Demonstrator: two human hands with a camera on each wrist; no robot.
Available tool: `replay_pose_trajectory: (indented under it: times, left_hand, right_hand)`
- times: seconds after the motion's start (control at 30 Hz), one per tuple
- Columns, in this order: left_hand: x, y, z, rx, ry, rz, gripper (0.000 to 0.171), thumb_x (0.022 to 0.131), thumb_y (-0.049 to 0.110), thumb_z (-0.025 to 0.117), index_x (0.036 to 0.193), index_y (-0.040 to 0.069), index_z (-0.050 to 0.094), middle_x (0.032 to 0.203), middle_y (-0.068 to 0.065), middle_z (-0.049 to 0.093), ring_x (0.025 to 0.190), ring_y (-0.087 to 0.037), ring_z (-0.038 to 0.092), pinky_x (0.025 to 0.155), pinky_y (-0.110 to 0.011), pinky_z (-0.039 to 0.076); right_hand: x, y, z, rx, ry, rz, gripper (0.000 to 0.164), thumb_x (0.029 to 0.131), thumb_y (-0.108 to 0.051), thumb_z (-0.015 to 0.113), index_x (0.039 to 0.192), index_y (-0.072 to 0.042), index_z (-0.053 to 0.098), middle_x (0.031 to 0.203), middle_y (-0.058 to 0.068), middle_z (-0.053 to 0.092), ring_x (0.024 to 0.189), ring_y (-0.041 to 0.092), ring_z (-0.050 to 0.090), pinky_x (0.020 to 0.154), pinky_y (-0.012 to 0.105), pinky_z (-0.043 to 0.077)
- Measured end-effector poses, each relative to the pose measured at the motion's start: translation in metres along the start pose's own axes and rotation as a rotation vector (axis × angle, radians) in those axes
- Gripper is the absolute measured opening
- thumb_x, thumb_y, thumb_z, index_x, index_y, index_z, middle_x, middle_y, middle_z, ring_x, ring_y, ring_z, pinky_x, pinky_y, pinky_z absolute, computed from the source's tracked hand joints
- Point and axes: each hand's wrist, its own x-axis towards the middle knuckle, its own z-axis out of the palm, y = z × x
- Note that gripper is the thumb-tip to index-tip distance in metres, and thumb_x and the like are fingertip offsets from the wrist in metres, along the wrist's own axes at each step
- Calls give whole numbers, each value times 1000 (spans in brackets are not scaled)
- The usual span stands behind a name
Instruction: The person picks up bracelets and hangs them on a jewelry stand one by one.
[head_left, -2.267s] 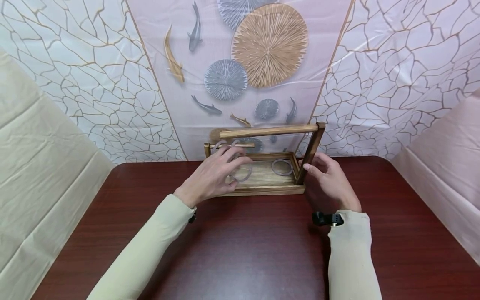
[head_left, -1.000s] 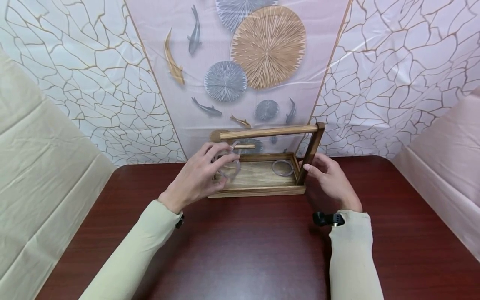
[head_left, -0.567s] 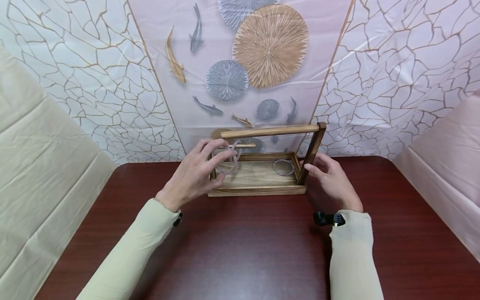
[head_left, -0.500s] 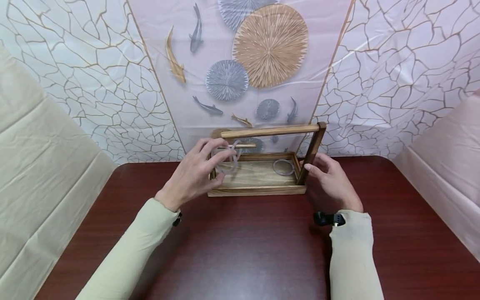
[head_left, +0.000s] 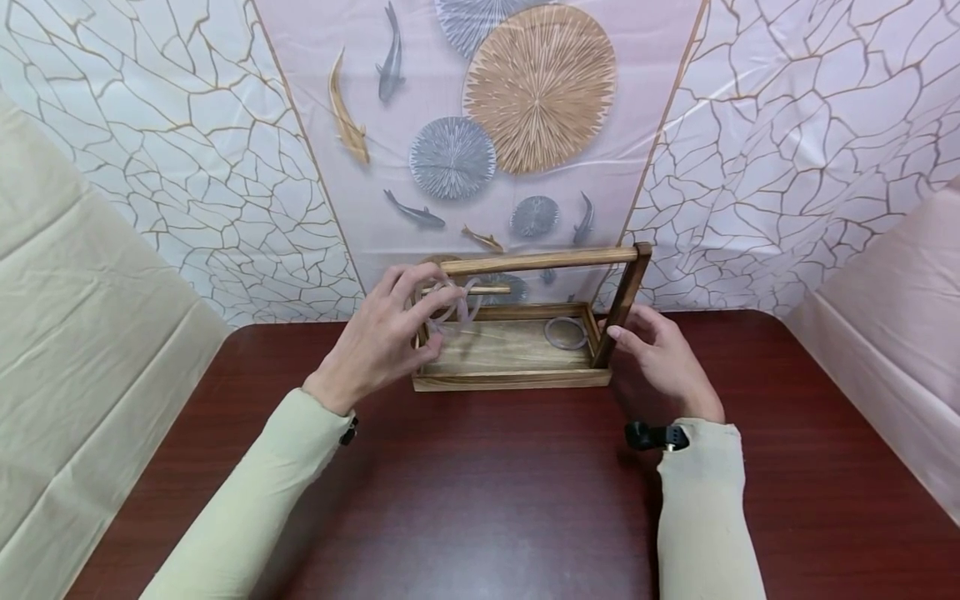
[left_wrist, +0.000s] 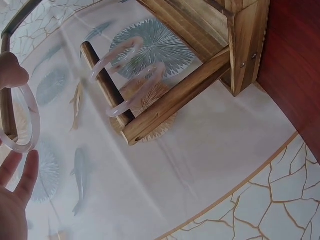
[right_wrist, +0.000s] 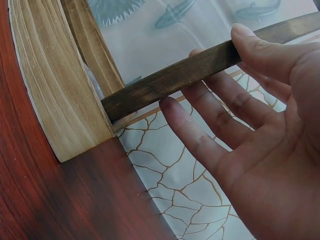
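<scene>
A wooden bangle stand (head_left: 517, 380) has a shallow tray base and two bars, one lower than the other. My left hand (head_left: 375, 337) pinches a translucent pale bangle (left_wrist: 35, 117) between thumb and fingertips, off the left end of the stand. Two similar pale bangles hang on the short lower bar (left_wrist: 100, 70), the outer bangle (left_wrist: 93, 74) near its free end and the inner bangle (left_wrist: 120, 111) by the post. At the right end, my right hand (head_left: 671, 367) holds the dark upright post (right_wrist: 170, 80) between thumb and fingers. Another bangle (head_left: 566, 348) lies flat in the tray's right part.
The long upper bar (head_left: 540, 261) runs leftward from the right post, above the tray. Under the stand is a dark red wooden table (head_left: 480, 492). A patterned cloth (head_left: 480, 83) hangs right behind it, with pale cloth (head_left: 97, 350) on both sides.
The left hand has drawn left and slightly up from over the tray to the stand's left end, with a bangle in its fingers. The right hand stays on the post.
</scene>
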Motion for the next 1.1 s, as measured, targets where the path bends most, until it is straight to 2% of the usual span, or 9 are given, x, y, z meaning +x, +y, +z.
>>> replay_pose_trajectory:
  times: [0.27,0.6,0.8,1.1]
  left_hand:
    - [4,-3,-5,-6,-1,-8,60,77,7,73,134,16,60,135,-13,54,117,-33,52,88,-43,53]
    - [12,-4,-6,18,6,6,58,77,8,75,133,15,61,133,-13,54,117,-33,52,93,-43,53]
    - [16,-6,-6,18,-11,-3,58,77,11,75,133,16,60,133,-13,54,112,-33,52,91,-42,52]
    - [19,-8,-4,2,-3,-7,58,78,10,75,134,16,59,132,-12,54,111,-32,52,84,-42,53]
  right_hand:
    - [0,-1,-1,-14,2,-5,36,105,-31,58,134,-9,58,124,16,69,101,-6,61,82,13,50]
    - [0,0,0,12,-5,-1,38,104,-31,59,136,-10,57,125,16,69,103,-2,63,84,15,53]
    - [0,1,1,21,-8,-8,37,105,-29,58,136,-9,57,127,16,68,104,-3,62,84,14,52]
    - [0,2,1,21,-9,-5,37,105,-29,57,135,-7,57,127,18,67,102,-4,63,85,16,54]
